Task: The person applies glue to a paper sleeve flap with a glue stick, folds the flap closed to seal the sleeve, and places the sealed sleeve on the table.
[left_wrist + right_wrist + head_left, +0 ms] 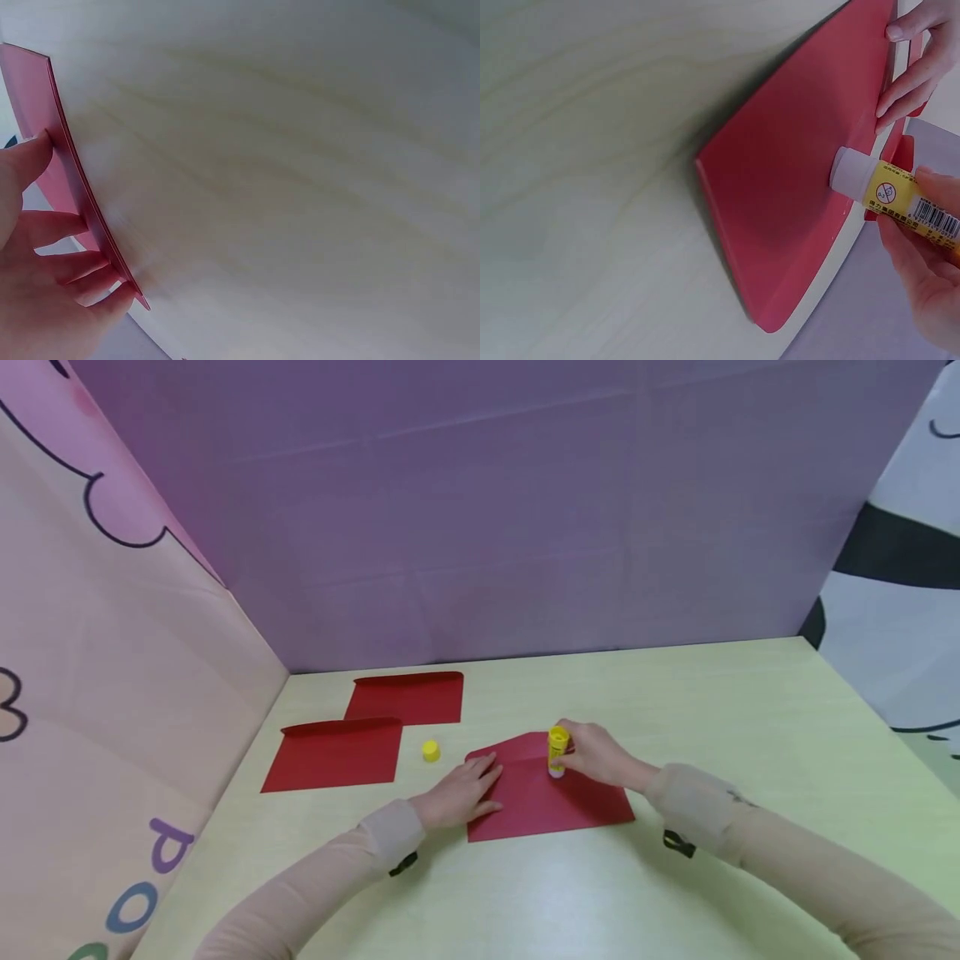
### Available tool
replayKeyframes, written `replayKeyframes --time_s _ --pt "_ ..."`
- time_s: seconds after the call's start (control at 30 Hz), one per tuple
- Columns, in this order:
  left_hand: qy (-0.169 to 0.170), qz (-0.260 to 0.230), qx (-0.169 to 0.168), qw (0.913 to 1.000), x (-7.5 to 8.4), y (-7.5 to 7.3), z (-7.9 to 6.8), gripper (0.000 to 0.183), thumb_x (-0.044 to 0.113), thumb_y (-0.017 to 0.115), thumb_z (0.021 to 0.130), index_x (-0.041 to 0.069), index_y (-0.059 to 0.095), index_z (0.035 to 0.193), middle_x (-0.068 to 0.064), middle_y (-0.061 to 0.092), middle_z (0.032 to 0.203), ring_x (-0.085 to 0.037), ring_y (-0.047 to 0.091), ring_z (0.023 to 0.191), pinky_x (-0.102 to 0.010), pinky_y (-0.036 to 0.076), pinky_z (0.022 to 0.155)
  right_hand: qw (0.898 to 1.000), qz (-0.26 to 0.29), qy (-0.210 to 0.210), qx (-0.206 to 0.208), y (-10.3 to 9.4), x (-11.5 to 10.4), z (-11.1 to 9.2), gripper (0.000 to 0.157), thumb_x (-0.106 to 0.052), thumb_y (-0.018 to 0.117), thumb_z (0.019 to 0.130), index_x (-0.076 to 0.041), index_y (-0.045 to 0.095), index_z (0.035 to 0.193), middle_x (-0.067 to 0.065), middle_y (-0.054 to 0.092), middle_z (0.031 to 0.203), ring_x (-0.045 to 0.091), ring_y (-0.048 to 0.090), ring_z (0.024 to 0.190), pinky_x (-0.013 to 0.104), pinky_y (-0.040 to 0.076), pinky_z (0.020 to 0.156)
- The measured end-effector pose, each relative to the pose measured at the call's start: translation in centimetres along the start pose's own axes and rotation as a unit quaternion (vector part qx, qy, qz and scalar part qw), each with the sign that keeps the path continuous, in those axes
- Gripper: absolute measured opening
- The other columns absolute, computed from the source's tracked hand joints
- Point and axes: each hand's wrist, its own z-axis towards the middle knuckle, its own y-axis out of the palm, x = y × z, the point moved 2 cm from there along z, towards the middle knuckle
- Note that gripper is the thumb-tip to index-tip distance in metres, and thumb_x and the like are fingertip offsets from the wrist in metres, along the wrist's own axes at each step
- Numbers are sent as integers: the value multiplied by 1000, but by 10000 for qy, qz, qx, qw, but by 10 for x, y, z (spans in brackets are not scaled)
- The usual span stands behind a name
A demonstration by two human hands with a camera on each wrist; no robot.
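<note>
A red envelope [525,806] lies on the table with its flap unfolded toward the far side. My right hand [602,755] grips a yellow glue stick [557,745], its white end down against the envelope near the flap crease. In the right wrist view the glue stick [900,191] shows a printed label and barcode, tilted onto the red paper. My left hand [456,792] rests on the envelope's left edge with fingers spread. In the left wrist view, fingertips [37,150] press along that edge. Left of the envelope stands the yellow cap [431,751].
Two more red envelopes lie at the back left, a nearer one [333,756] slightly overlapping a farther one [405,700]. A purple cloth wall [465,527] rises behind the pale wooden table [720,702]. Printed cloth panels stand on both sides.
</note>
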Motion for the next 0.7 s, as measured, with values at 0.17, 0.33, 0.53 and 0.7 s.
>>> replayKeyframes --time_s 0.17,0.33,0.53,0.7 --pt "-119 -38 -75 9999 1 0 0 69 41 55 84 8 29 138 -10 21 145 -24 21 131 -36 28 102 9999 -62 71 -69 5 -4 4 30 -9 71 74 -2 53 96 2 58 83 15 54 74 25 50 66" --pt "-129 -32 -61 9999 1 0 2 68 42 54 84 8 29 138 -10 21 145 -24 21 131 -36 29 102 9998 -206 -1 -54 9 -8 7 30 -11 72 73 -2 54 96 2 59 82 14 56 73 25 50 66" --pt "-145 1 -82 9999 1 -1 2 68 42 54 84 9 30 138 -10 22 144 -24 22 131 -36 28 102 9996 -235 -104 -130 15 -16 12 31 -11 72 73 -2 54 95 1 58 81 14 53 72 25 50 66" --pt "-156 -58 -82 9998 0 0 2 67 42 54 84 9 30 138 -10 22 144 -24 21 131 -36 28 103 9995 -249 15 -203 20 -23 16 32 -12 72 73 -3 54 98 2 59 83 14 53 74 26 50 68"
